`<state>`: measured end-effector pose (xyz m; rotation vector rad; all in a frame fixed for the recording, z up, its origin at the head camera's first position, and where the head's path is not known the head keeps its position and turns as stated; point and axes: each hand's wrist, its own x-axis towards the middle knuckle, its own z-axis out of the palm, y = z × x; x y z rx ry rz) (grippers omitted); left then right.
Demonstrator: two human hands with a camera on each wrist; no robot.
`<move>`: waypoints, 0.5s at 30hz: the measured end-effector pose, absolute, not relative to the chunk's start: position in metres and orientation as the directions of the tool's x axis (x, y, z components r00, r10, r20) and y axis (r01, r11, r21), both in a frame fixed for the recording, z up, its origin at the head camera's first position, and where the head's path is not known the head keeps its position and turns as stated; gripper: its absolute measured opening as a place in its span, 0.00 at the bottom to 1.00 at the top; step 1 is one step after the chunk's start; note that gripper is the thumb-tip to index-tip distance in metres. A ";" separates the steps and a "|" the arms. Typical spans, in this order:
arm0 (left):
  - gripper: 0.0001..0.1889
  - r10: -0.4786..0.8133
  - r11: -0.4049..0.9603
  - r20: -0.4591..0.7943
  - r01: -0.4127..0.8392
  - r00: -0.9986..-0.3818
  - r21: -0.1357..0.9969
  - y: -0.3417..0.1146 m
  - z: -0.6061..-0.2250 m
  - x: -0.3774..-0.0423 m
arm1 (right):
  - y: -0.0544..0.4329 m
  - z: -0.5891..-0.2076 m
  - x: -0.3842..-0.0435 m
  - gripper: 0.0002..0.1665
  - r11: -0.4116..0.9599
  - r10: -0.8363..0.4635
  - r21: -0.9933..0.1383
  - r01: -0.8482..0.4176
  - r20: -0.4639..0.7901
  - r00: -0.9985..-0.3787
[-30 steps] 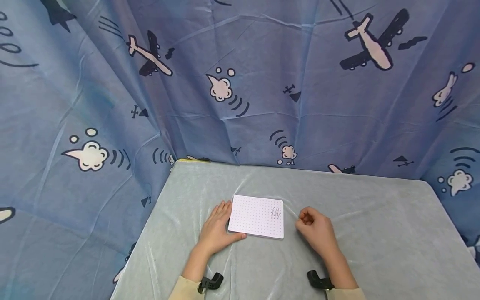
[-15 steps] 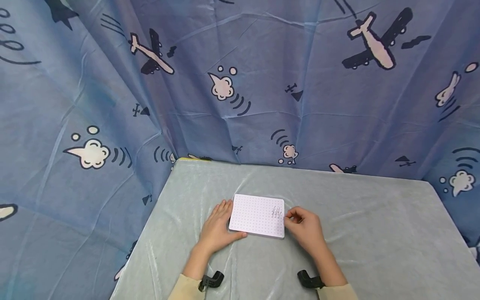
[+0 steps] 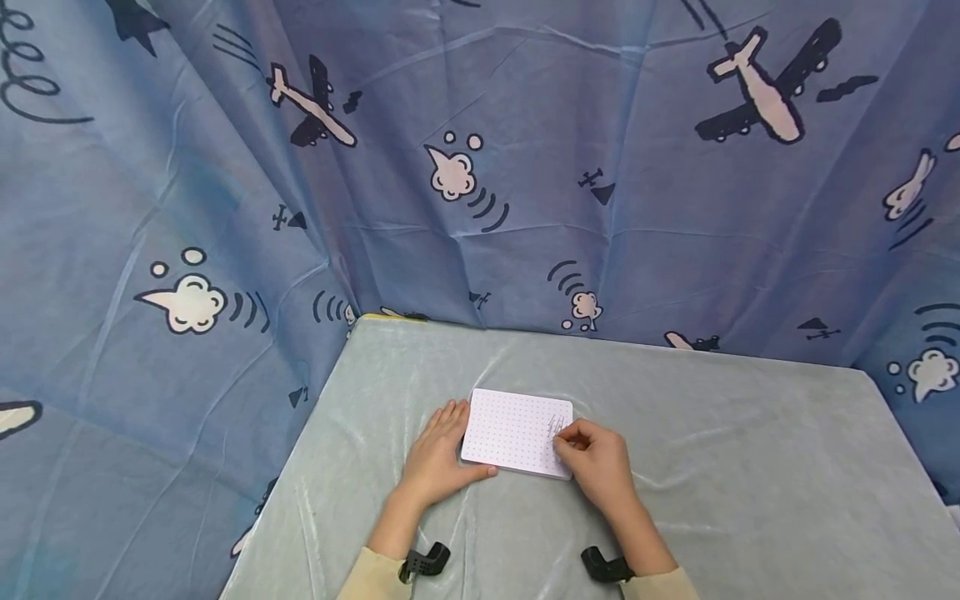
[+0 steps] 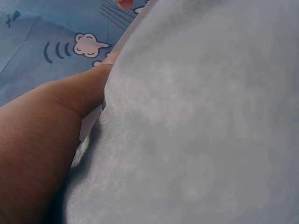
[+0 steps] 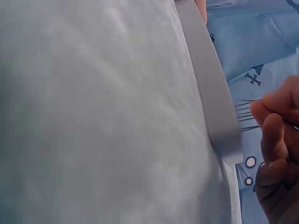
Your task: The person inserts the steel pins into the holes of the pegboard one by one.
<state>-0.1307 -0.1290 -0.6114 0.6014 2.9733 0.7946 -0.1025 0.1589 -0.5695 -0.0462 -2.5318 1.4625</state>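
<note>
A white board with rows of small holes lies on the cloth-covered table. Near its right end, several thin metal pins stand up from the top. My left hand steadies the board, its straight fingers along the left edge and its thumb against the near edge. My right hand is over the board's right end, thumb and forefinger pinched together at a thin metal pin. In the right wrist view its fingertips overlap the pins' upper ends, and the other fingers are curled.
A pale grey-green velvety cloth covers the table around the board. Behind and to the left hangs a blue curtain printed with planes and clouds. Each wrist wears a black camera mount.
My right hand has moved left from beside the board to over its right end, with its fingertips at the pins. The left hand and the board have stayed in place.
</note>
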 end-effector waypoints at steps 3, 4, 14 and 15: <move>0.65 0.364 0.800 0.090 0.360 -0.927 0.480 -0.130 -0.612 -0.131 | 0.157 -0.570 -0.103 0.08 0.517 0.150 -0.854 -0.060 0.160 -0.976; 0.65 0.363 0.800 0.090 0.360 -0.927 0.480 -0.130 -0.612 -0.131 | 0.156 -0.570 -0.104 0.08 0.521 0.154 -0.852 -0.054 0.156 -0.976; 0.65 0.362 0.799 0.085 0.356 -0.928 0.485 -0.130 -0.613 -0.131 | 0.151 -0.573 -0.106 0.10 0.572 0.152 -0.817 -0.078 0.198 -0.968; 0.65 0.362 0.799 0.085 0.356 -0.928 0.484 -0.130 -0.613 -0.131 | 0.151 -0.573 -0.106 0.10 0.581 0.148 -0.809 -0.085 0.208 -0.967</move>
